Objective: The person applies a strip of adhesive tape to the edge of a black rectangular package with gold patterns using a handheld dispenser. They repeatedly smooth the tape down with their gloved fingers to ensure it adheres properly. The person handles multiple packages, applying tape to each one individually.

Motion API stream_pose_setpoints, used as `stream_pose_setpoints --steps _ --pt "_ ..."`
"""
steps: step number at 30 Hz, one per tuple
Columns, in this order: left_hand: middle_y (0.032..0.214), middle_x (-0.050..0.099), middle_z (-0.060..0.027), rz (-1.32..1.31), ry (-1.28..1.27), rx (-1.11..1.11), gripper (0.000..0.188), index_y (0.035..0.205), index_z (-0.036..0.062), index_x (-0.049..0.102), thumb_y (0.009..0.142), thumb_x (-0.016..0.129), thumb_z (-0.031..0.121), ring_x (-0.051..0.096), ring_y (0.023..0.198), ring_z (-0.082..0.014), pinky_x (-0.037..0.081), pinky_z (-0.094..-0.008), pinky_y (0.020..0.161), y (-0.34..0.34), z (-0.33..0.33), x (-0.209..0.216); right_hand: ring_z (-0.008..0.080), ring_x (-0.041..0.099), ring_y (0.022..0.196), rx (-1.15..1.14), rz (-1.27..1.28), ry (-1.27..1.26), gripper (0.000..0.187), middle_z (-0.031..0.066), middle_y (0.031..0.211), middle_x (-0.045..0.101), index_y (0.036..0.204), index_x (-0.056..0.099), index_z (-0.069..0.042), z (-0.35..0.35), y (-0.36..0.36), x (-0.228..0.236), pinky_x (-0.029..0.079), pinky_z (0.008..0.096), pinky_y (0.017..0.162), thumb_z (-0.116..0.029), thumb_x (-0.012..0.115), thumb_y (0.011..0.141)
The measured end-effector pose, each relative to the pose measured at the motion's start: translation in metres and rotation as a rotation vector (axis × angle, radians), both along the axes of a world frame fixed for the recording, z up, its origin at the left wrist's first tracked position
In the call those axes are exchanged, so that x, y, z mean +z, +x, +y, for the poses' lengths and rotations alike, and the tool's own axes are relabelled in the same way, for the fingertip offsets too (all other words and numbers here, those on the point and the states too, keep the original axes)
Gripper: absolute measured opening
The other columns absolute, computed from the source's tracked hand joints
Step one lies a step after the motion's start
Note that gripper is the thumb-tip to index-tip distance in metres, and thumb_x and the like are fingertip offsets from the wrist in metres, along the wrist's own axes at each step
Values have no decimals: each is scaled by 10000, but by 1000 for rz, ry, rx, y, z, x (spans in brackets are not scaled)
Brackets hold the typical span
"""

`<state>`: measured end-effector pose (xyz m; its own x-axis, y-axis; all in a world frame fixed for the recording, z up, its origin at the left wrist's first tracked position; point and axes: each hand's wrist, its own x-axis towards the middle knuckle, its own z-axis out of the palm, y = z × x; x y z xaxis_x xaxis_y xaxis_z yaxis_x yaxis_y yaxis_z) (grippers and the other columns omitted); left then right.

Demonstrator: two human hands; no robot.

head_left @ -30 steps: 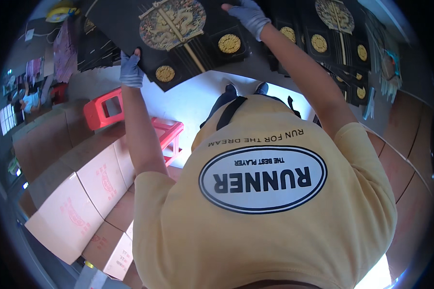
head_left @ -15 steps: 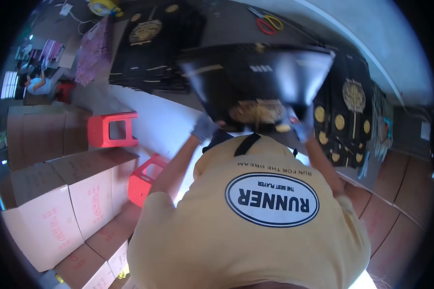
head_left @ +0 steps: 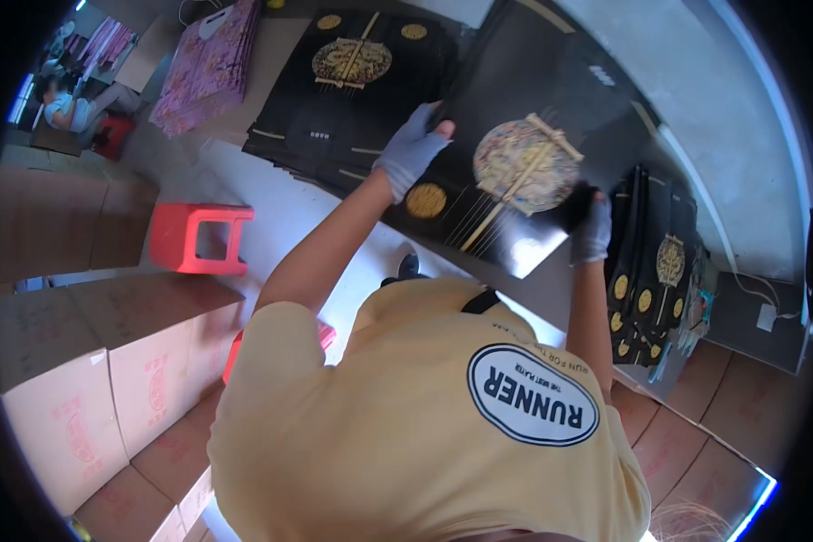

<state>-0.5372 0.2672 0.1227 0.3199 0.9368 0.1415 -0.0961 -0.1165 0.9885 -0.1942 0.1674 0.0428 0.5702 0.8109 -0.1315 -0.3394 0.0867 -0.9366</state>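
A large glossy black sheet (head_left: 537,86) with a round gold medallion lies slanted over the work table. It may be a flat bag. My left hand (head_left: 413,149), in a pale grey glove with bare fingertips, is closed at its left edge, thumb on top. My right hand (head_left: 594,233), gloved alike, is closed at the lower right edge; its fingers are partly hidden in dark shadow. Beside my left hand, a stack of similar black sheets (head_left: 348,99) lies on the table, its edges fanned.
Farther left sits a pile of purple floral bags (head_left: 210,68). Black gold-printed pieces (head_left: 655,262) are stacked at right, next to loose cords (head_left: 691,330). A red stool (head_left: 199,237) and cardboard boxes (head_left: 72,397) stand at left. Another person (head_left: 68,104) sits at far left.
The black sheet, tilted up close to my body before, now lies flatter and farther out, turned at a slant. My hands have moved forward and apart. The whole view has shifted.
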Motion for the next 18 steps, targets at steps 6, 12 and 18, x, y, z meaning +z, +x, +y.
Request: stream_pose_setpoints --steps 6,12,18 --pt "1124 554 -84 -245 -209 346 423 1224 6 447 912 548 273 524 979 -151 426 -273 861 -25 -37 -6 192 503 1084 263 -582 -94 549 142 1207 525 1338 355 26 134 -52 73 380 285 931 -175 571 874" --pt "1225 510 -90 -1004 -147 672 420 1276 41 418 912 547 205 517 1084 -233 425 -380 965 -6 -42 38 224 529 1097 277 -1023 452 466 112 1171 552 1268 430 -12 164 -138 199 429 308 888 -117 610 850" --pt "1264 480 -117 -1205 -500 622 437 1267 39 404 890 572 183 476 1156 -260 403 -385 1005 31 66 -14 311 579 999 360 -1251 132 375 111 1073 598 1200 520 -146 24 -110 129 466 363 840 -152 595 832"
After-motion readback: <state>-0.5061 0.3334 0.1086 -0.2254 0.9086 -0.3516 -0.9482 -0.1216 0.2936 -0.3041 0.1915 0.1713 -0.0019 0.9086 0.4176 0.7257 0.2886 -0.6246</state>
